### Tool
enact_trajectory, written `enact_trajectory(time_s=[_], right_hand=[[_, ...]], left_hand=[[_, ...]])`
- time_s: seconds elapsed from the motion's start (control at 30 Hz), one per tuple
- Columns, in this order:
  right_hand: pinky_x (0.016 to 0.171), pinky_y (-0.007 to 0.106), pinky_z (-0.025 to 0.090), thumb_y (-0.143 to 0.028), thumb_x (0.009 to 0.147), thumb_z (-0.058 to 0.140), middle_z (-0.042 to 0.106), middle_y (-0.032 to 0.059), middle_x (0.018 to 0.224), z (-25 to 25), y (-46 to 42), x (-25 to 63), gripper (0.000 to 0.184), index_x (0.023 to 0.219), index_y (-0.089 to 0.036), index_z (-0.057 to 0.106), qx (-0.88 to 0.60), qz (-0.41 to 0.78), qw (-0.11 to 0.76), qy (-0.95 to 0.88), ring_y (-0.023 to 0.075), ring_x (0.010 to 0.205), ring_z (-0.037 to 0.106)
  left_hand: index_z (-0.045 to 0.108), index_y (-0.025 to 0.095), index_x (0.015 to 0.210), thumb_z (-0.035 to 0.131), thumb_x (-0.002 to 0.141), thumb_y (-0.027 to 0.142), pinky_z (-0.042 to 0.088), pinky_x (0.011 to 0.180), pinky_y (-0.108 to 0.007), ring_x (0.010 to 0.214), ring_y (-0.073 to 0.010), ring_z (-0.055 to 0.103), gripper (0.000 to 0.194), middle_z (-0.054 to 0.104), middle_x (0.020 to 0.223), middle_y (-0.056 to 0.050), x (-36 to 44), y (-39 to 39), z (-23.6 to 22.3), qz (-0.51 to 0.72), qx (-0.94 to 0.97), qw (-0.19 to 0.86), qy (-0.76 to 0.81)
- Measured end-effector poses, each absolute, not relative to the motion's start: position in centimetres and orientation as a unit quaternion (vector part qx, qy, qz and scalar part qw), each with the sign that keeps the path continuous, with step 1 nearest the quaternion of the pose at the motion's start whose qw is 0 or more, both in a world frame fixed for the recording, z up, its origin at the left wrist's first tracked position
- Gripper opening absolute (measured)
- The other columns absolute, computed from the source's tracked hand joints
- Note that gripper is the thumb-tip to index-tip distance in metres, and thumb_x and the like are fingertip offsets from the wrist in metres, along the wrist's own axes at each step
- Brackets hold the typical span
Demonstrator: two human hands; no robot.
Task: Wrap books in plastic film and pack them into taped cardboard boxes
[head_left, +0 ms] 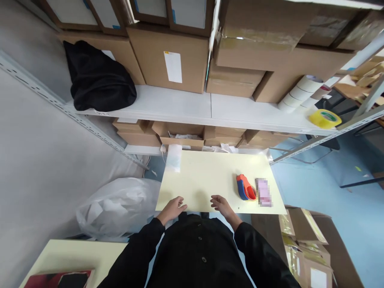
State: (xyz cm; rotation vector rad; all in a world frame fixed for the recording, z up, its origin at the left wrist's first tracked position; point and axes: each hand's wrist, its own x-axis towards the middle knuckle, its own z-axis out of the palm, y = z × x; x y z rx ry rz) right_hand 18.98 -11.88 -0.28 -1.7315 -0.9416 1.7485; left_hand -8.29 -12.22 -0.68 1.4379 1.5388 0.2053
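Note:
Both of my hands hover at the near edge of a pale yellow table (207,176), apart from each other. My left hand (173,209) has its thumb and fingers parted and holds nothing. Over on the other side, my right hand (221,204) is loosely curved with fingers apart, also with nothing in it. A red and blue tape dispenser (246,188) lies to the right of my right hand. Beside it is a pinkish rectangular item (264,193), blurred by pixels. At the far left corner of the table lies a thin white translucent sheet or bag (174,158).
Behind the table stands a shelf (180,105) with cardboard boxes (192,60), a black cloth bundle (99,80), white rolls (300,94) and a yellow tape roll (325,119). A white plastic bag (120,206) sits at left. Packed boxes (315,264) lie in a large carton at lower right.

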Motion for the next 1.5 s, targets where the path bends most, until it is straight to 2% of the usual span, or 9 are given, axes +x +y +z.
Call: enact_trajectory(time_s=[0.2,0.3,0.4,0.5,0.67,0.9,1.13,1.37,1.5], right_hand=[[0.070,0.032,0.043,-0.046,0.064,0.067,0.066,0.0052,0.094,-1.2,-10.8,21.4,0.039,0.093,-0.020,0.062,-0.616,0.660,0.247,-0.352,0.0176,0.077,0.063],[0.070,0.032,0.043,-0.046,0.064,0.067,0.066,0.0047,0.092,-1.6,-10.0,22.4,0.038,0.092,-0.020,0.062,-0.604,0.669,0.243,-0.360,0.0177,0.076,0.063],[0.070,0.033,0.044,-0.046,0.064,0.066,0.066,0.0051,0.091,-2.1,-9.2,23.3,0.037,0.091,-0.021,0.062,-0.591,0.675,0.238,-0.372,0.0187,0.076,0.064],[0.069,0.034,0.044,-0.046,0.065,0.066,0.066,0.0061,0.091,-2.7,-8.4,24.0,0.036,0.092,-0.021,0.062,-0.577,0.683,0.231,-0.384,0.0196,0.076,0.064],[0.069,0.034,0.045,-0.047,0.066,0.065,0.067,0.0071,0.093,-3.9,-7.1,24.6,0.040,0.095,-0.021,0.063,-0.560,0.697,0.186,-0.406,0.0197,0.076,0.064],[0.071,0.035,0.047,-0.044,0.069,0.063,0.067,0.0082,0.097,-5.2,-5.0,23.3,0.036,0.096,-0.020,0.063,-0.531,0.694,0.130,-0.469,0.0199,0.077,0.065],[0.070,0.034,0.048,-0.047,0.067,0.066,0.069,0.0096,0.093,-4.8,-4.8,17.5,0.043,0.097,-0.017,0.063,-0.478,0.699,0.066,-0.528,0.0197,0.075,0.065],[0.069,0.035,0.049,-0.048,0.066,0.067,0.068,0.0068,0.079,-3.5,-9.4,8.4,0.045,0.097,-0.016,0.063,-0.349,0.692,0.004,-0.632,0.0207,0.072,0.064],[0.071,0.035,0.050,-0.048,0.068,0.067,0.068,0.0060,0.078,-2.9,-14.6,4.2,0.045,0.099,-0.016,0.063,-0.289,0.676,-0.027,-0.678,0.0224,0.075,0.065]], left_hand=[[0.057,0.020,0.073,0.055,0.072,0.021,0.048,0.073,-0.029,0.075,-0.0178,0.061,0.002,0.062,0.071,-0.001,-4.5,-12.3,0.1,0.114,0.612,0.435,0.651],[0.059,0.021,0.072,0.052,0.069,0.013,0.049,0.078,-0.031,0.082,-0.0198,0.063,0.011,0.065,0.075,-0.002,-3.0,-12.1,0.6,0.104,0.605,0.429,0.663],[0.063,0.021,0.093,0.056,0.068,0.011,0.046,0.092,-0.033,0.105,-0.0233,0.061,0.028,0.067,0.105,-0.007,-1.7,-12.2,1.0,0.113,0.595,0.428,0.671],[0.060,0.018,0.109,0.059,0.073,0.022,0.046,0.093,-0.033,0.110,-0.0248,0.059,0.035,0.062,0.120,-0.011,-0.7,-12.9,1.0,0.117,0.560,0.433,0.697],[0.059,0.015,0.113,0.058,0.078,0.032,0.047,0.091,-0.034,0.106,-0.0261,0.062,0.039,0.063,0.118,-0.013,0.2,-15.1,0.4,0.136,0.486,0.449,0.737],[0.063,0.019,0.110,0.058,0.076,0.032,0.046,0.092,-0.037,0.103,-0.0281,0.063,0.037,0.065,0.117,-0.012,0.1,-18.9,0.3,0.153,0.396,0.455,0.783],[0.063,0.016,0.110,0.059,0.078,0.029,0.050,0.086,-0.036,0.097,-0.0259,0.065,0.035,0.067,0.111,-0.013,-1.5,-23.6,1.2,0.232,0.332,0.393,0.826],[0.063,0.017,0.105,0.061,0.078,0.028,0.052,0.083,-0.036,0.089,-0.0243,0.068,0.029,0.069,0.105,-0.012,-4.3,-33.8,1.9,0.329,0.239,0.289,0.867],[0.064,0.016,0.102,0.061,0.079,0.030,0.052,0.081,-0.036,0.086,-0.0241,0.068,0.027,0.069,0.103,-0.012,-5.3,-41.4,1.2,0.372,0.164,0.252,0.878]])
